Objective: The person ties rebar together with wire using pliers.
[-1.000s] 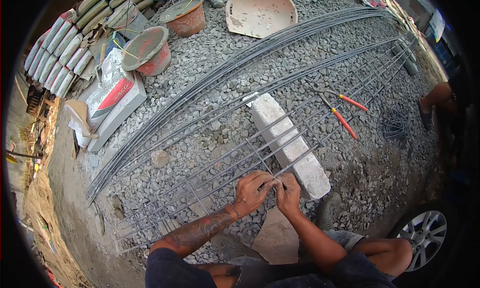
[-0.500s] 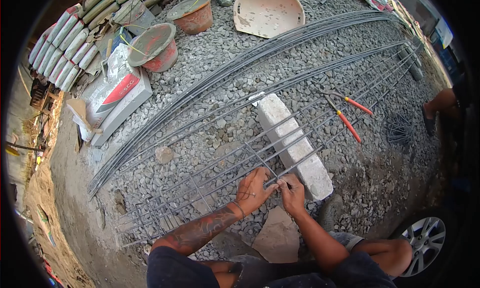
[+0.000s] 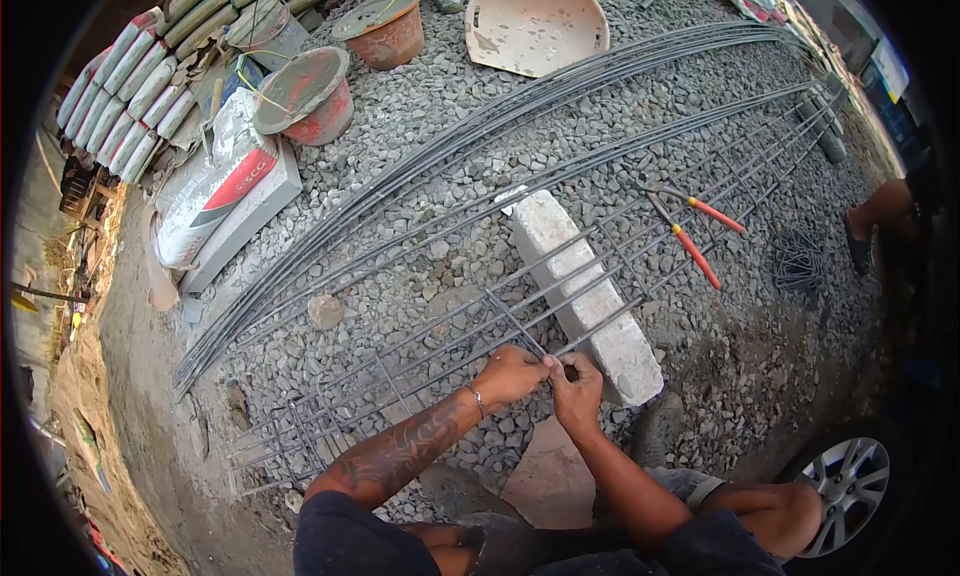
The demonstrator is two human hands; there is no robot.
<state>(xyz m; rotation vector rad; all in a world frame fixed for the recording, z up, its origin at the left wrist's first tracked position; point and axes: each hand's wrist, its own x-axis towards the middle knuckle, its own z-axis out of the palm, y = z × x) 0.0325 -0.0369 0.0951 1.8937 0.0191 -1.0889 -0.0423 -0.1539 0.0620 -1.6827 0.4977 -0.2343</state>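
Note:
A long rebar cage [image 3: 430,328] of thin bars and square stirrups lies across a white block [image 3: 585,296]. My left hand [image 3: 510,374] is closed around its near bar, close to a stirrup corner, with the fingertips partly hidden. Against that same corner, my right hand [image 3: 577,394] pinches thumb and fingers together. Whatever is between them is too small to make out. The two hands nearly touch. Pincers [image 3: 697,231] with red and yellow handles rest open on the cage, to the right of the block.
Long loose rebars [image 3: 400,181] curve across the gravel beyond the cage. Mortar buckets [image 3: 322,116], a tan scoop-shaped tub [image 3: 535,31] and a cement bag [image 3: 225,181] stand farther off. Wire pieces [image 3: 800,261] lie at right, near another person's leg [image 3: 880,216]. A car wheel [image 3: 850,486] is close by.
My left hand has turned slightly, its fingers more curled at the stirrup corner. My right hand has shifted a little left and down, still pinching. The cement bag's loose paper flap has dropped.

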